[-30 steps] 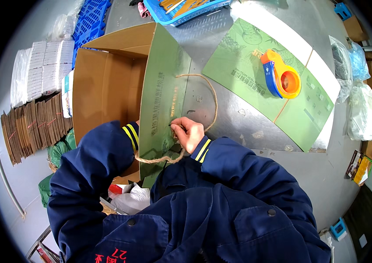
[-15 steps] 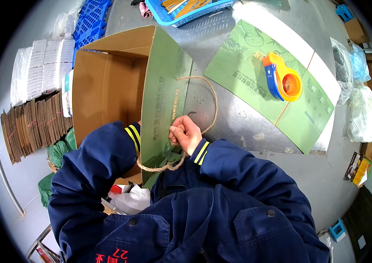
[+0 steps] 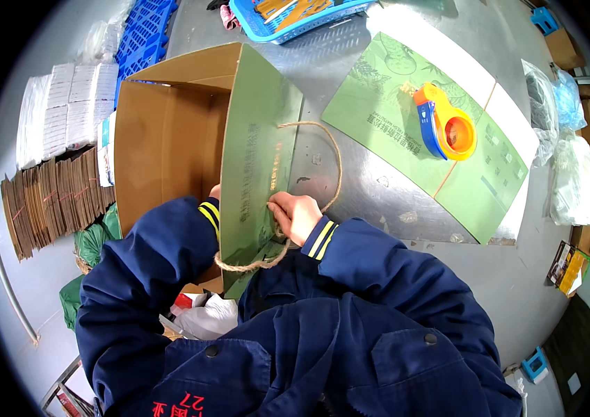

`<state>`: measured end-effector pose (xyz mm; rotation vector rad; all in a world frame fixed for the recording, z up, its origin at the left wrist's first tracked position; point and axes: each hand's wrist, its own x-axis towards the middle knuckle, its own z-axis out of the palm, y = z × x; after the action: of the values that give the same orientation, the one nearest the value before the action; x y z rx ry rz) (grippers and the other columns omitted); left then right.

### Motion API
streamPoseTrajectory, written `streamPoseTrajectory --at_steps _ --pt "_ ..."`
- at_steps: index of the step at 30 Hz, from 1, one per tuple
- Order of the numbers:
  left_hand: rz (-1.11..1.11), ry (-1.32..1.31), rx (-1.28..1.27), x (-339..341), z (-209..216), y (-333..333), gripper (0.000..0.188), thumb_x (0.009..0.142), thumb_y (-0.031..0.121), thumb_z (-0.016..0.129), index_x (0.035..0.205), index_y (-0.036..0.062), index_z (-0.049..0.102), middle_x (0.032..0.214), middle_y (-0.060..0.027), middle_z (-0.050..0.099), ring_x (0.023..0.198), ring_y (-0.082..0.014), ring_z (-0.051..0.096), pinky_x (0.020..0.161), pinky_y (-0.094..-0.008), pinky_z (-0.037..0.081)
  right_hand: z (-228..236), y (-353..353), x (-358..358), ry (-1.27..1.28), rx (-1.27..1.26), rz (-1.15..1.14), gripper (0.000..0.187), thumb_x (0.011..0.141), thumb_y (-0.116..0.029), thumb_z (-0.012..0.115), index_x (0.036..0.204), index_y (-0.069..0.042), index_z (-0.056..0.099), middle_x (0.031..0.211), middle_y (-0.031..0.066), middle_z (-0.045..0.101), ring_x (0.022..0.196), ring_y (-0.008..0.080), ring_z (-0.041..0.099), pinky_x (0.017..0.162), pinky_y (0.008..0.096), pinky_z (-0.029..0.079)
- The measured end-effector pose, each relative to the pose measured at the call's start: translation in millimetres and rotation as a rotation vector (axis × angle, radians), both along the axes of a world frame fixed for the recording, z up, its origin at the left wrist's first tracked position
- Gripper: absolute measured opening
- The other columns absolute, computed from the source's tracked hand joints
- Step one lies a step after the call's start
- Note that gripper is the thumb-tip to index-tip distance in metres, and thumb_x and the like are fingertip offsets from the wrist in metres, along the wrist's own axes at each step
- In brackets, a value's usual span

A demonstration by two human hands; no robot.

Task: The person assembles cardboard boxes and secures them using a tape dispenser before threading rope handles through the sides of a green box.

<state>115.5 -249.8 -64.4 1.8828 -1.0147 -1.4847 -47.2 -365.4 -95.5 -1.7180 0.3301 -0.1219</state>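
A green paper gift bag (image 3: 256, 160) with a brown inside stands open on its side at the edge of a metal table (image 3: 378, 187). A twine rope handle (image 3: 322, 149) loops from its green face onto the table. My right hand (image 3: 296, 215) pinches the rope at the bag's lower face. My left hand (image 3: 214, 192) reaches inside the bag behind that face; only a sliver of it shows above the blue sleeve. A second loop of twine (image 3: 249, 263) hangs below the bag's near edge.
A flat green bag sheet (image 3: 406, 128) lies on the table with an orange and blue tape dispenser (image 3: 444, 128) on it. A blue basket (image 3: 288, 15) stands at the back. Stacks of brown card (image 3: 48, 205) and white packets (image 3: 65, 104) lie at the left. Plastic bags (image 3: 573, 181) sit at the right.
My right hand has stayed at the rope on the bag's face, shifting only slightly. The bag and handle loop keep their place.
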Motion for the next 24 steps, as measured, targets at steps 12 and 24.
streamPoseTrajectory --at_steps 12,24 --pt "0.010 -0.014 -0.016 6 -7 -1 0.021 0.083 0.014 0.050 0.095 -0.0012 0.059 0.070 -0.0110 0.062 0.062 -0.0160 0.059 0.058 -0.0274 0.047 -19 -6 10 -0.180 -0.474 0.143 0.010 0.078 -0.011 0.053 0.079 -0.002 0.048 0.071 0.0129 0.051 0.069 0.0309 0.053 0.062 0.0392 0.043" --pt "0.011 -0.030 -0.028 6 -12 -4 0.021 0.083 0.014 0.050 0.095 -0.0011 0.059 0.070 -0.0107 0.062 0.061 -0.0157 0.059 0.058 -0.0272 0.047 -12 -12 15 -0.221 -0.419 0.116 0.012 0.079 -0.011 0.053 0.076 -0.001 0.049 0.068 0.0141 0.052 0.067 0.0347 0.052 0.059 0.0404 0.043"
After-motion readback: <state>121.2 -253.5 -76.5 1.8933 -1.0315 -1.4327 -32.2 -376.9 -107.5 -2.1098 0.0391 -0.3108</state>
